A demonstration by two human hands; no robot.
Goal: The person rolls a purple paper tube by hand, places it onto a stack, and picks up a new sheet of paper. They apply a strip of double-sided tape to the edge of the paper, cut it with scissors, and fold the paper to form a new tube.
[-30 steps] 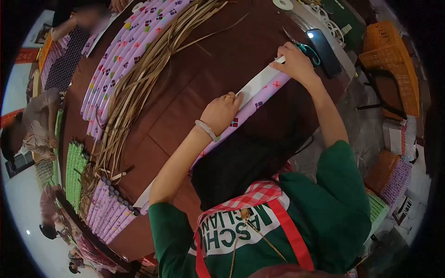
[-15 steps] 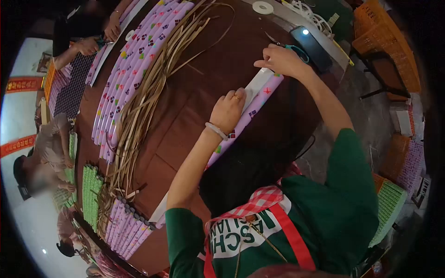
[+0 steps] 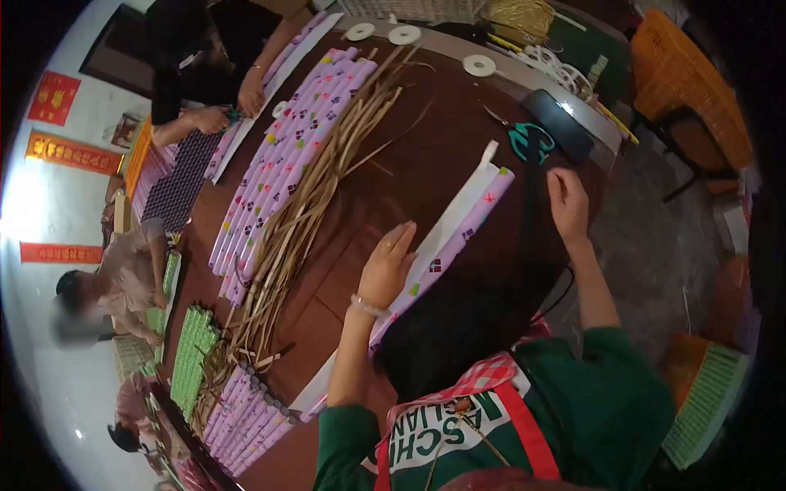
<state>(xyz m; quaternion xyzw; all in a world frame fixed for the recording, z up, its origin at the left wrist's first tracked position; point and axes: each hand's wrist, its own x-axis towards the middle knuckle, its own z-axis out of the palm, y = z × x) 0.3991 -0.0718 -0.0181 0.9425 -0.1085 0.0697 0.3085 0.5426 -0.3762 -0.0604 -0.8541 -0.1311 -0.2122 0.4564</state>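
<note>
A long lilac strip with dark, red and green motifs lies diagonally in front of me, with a white strip along its left side. The white strip's far tip sticks out past the lilac end. My left hand, fingers stretched and held together, rests at the strip's left edge. Away from the strip, on its right, my right hand has its fingers curled in, with nothing visible in them. Just beyond that hand lie teal-handled scissors and a dark phone-like device.
Several lilac patterned tubes and a heap of tan strips cover the table's left. Green rolls and more lilac rolls lie nearer. White tape rolls sit at the back. A co-worker's hands work at the far left.
My right hand has left the strip's far end and moved right and back. My left hand's fingers have straightened. The white strip's tip is now uncovered. The view has shifted.
</note>
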